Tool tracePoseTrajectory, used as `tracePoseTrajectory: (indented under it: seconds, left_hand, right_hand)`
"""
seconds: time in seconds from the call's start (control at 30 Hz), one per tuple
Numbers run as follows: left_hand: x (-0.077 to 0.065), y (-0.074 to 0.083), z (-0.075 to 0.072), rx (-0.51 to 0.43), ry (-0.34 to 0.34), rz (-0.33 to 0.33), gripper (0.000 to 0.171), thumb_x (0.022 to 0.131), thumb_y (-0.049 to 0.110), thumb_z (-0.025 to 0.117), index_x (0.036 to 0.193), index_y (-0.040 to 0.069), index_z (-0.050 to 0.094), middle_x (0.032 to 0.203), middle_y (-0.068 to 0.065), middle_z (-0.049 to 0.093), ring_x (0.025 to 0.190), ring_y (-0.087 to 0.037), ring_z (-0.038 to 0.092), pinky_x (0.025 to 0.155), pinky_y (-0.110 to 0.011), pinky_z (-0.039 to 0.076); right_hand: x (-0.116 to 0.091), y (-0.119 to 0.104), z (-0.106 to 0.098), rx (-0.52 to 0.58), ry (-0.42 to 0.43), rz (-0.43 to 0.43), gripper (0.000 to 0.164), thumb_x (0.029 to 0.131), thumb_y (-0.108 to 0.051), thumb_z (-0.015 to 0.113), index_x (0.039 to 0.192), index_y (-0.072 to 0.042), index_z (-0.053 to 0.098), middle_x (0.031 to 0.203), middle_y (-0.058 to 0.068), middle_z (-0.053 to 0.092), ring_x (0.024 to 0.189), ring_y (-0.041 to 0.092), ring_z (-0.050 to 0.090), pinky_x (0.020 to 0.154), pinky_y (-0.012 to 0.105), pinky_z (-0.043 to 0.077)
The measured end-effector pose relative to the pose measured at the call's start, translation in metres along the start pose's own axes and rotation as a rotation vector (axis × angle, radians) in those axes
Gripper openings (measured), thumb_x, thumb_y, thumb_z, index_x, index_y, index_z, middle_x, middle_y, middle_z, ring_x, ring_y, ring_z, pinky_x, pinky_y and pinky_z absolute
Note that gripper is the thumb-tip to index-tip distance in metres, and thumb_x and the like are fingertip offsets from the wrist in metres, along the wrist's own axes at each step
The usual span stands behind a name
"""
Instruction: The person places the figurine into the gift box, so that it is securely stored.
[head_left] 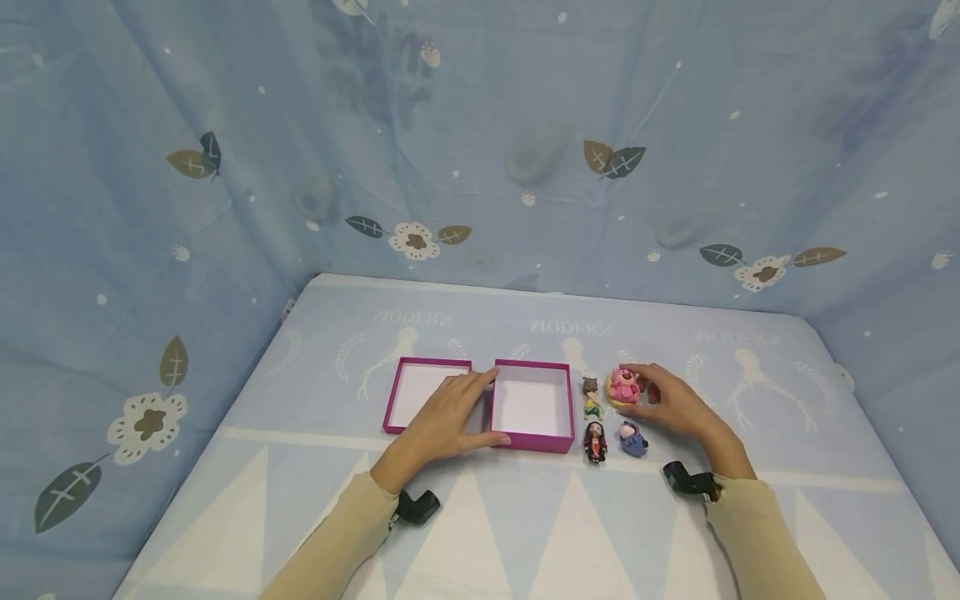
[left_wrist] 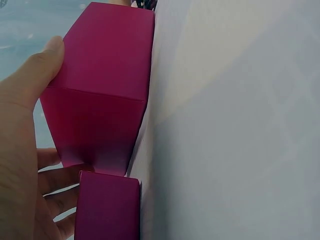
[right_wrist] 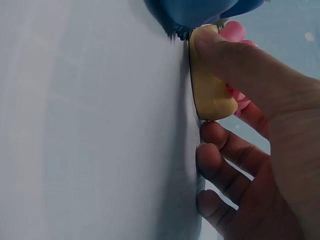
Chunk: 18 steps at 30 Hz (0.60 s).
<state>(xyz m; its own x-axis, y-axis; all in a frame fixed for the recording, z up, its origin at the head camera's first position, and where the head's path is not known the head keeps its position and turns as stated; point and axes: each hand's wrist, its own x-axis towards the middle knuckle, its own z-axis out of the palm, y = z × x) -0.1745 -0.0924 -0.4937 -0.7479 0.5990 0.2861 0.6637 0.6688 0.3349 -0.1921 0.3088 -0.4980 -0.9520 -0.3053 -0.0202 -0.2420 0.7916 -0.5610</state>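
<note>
The open pink box (head_left: 532,443) with a white inside stands mid-table. My left hand (head_left: 448,417) spans its left side and holds it, thumb on the front wall and fingertips at the back left corner. In the left wrist view the thumb presses the box's wall (left_wrist: 95,125). My right hand (head_left: 670,404) holds a pink bear figurine (head_left: 624,386) on a yellow base (right_wrist: 212,90), thumb on one side and fingers on the other. The figurine appears to be on the table. A blue donkey-like figurine (head_left: 633,439) sits just in front of it.
A shallower pink lid (head_left: 391,406) lies to the left of the box, partly behind my left hand. Between the box and the bear lie a figurine with grey hair (head_left: 592,398) and a dark-haired figurine in black and red (head_left: 596,442). Blue patterned cloth (head_left: 480,167) hangs behind the table.
</note>
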Motion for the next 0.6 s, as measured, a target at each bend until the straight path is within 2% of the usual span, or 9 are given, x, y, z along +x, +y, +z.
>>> tracePoseTrajectory:
  seconds: [0.13,0.6]
  left_hand:
    - [-0.0002,0.0000,0.0003,0.000,-0.003,0.003,0.099,0.079,0.070,0.064,0.152,0.010,0.034,0.136,-0.004,0.057,0.124,-0.020,0.052,0.106,-0.040,0.040]
    - [0.0005,0.0000,0.0001,0.004,0.006,0.008,0.099,0.079,0.069,0.064,0.152,0.009,0.034,0.133,-0.004,0.057,0.125,-0.022,0.052,0.106,-0.040,0.040]
  right_hand:
    - [-0.0006,0.0003,0.0014,-0.002,0.001,0.013,0.080,0.079,-0.036,0.081,0.143,-0.003,0.045,0.100,0.007,0.054,0.081,0.016,0.046,0.067,0.027,0.039]
    - [-0.0018,-0.0013,0.0038,0.015,0.087,-0.014,0.072,0.075,-0.030,0.085,0.134,0.000,0.055,0.091,0.006,0.055,0.077,0.017,0.046,0.063,0.025,0.038]
